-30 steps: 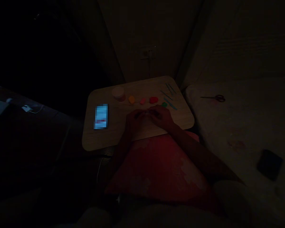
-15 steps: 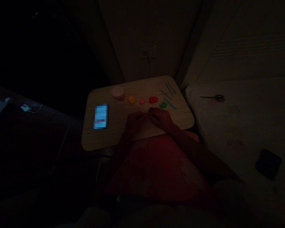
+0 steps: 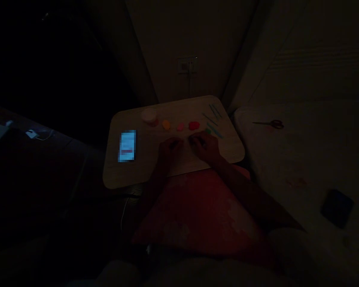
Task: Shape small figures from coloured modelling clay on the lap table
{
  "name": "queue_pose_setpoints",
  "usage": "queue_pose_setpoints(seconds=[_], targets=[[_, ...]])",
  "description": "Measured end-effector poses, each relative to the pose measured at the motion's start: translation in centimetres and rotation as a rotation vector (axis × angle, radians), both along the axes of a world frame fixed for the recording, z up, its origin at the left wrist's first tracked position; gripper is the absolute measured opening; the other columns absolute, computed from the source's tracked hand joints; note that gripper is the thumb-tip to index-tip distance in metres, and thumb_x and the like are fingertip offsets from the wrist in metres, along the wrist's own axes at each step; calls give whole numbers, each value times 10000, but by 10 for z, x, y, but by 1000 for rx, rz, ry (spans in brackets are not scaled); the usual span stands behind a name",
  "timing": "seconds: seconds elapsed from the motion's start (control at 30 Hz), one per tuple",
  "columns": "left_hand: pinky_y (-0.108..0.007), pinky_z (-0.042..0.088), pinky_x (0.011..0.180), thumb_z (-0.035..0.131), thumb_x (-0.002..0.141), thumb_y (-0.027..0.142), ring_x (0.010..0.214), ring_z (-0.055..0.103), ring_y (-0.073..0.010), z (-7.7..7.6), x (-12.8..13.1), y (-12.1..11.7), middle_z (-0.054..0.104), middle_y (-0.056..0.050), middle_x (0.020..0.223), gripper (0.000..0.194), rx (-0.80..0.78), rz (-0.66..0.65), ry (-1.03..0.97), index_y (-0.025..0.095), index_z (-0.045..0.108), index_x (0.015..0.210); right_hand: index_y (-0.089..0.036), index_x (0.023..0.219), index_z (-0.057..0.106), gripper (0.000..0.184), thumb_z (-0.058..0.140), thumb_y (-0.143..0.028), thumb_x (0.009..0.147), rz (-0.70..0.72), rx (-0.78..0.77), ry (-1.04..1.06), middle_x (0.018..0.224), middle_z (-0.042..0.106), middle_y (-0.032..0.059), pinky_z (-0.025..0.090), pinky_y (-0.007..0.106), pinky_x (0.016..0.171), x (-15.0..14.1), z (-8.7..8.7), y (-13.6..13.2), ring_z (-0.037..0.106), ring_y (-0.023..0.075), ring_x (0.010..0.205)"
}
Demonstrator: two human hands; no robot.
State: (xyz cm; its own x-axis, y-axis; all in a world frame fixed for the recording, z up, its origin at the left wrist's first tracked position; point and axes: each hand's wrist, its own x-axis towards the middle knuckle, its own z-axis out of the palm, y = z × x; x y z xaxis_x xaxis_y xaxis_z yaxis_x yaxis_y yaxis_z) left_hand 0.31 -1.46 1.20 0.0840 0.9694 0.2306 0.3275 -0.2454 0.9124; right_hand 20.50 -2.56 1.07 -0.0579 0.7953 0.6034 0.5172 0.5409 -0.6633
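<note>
In the dim light, my left hand [image 3: 169, 148] is over the small wooden table [image 3: 148, 169], its fingers curled together. I cannot make out what is in them. A short gap to the right, my right hand [image 3: 206, 146] has its fingers bent around a dark lump of modelling clay [image 3: 192, 138] at the fingertips. Just beyond the hands lie an orange clay lump [image 3: 166, 124], a pink one [image 3: 180, 126] and a red one [image 3: 194, 125]. Part of a green clay lump [image 3: 208, 130] shows behind my right hand, which covers the rest.
Several thin blue-green modelling tools [image 3: 214, 129] lie at the table's right. A lidded tub [image 3: 149, 116] stands at back left, a lit phone [image 3: 127, 146] at left. Scissors [image 3: 269, 124] and a dark square object [image 3: 337, 208] rest on the pale surface to the right.
My hands were together at the fingertips and are now apart. My right hand has shifted slightly, covering more of the green clay. The other things stay put.
</note>
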Motion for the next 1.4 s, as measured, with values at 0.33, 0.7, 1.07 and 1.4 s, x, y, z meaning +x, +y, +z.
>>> queue_pose_setpoints(seconds=[0.33, 0.7, 1.07, 1.4], targets=[[-328, 566, 923, 660, 902, 231, 1019, 722, -195, -3, -3, 1, 786, -78, 1105, 237, 77, -47, 24, 205, 794, 1097, -249, 1047, 803, 194, 624, -285, 979, 41, -53, 16, 983, 805, 72, 583, 425, 860, 0, -1, 5, 740, 242, 918], [-320, 573, 800, 780, 820, 296, 829, 721, -190, -5, -3, 1, 791, -48, 889, 115, 37, -36, -6, 198, 811, 871, -211, 728, 718, 364, 775, -543, 867, -47, -130, 32, 692, 720, 29, 512, 335, 652, 1, -8, 4, 638, 187, 632], [-276, 535, 656, 785, 820, 358, 659, 663, -162, 4, 0, -3, 740, -20, 698, 192, -64, 74, 5, 171, 787, 777, -208, 879, 772, 160, 746, -361, 918, 19, -122, 15, 842, 776, 50, 533, 341, 729, -1, -4, 5, 680, 200, 733], [-318, 615, 799, 598, 956, 280, 808, 754, -185, 1, -1, 0, 825, -75, 1010, 320, -44, 44, -131, 175, 775, 1201, -242, 1070, 800, 221, 601, -275, 982, 37, -28, 29, 1038, 801, 85, 573, 401, 877, 0, 3, 5, 730, 242, 973]])
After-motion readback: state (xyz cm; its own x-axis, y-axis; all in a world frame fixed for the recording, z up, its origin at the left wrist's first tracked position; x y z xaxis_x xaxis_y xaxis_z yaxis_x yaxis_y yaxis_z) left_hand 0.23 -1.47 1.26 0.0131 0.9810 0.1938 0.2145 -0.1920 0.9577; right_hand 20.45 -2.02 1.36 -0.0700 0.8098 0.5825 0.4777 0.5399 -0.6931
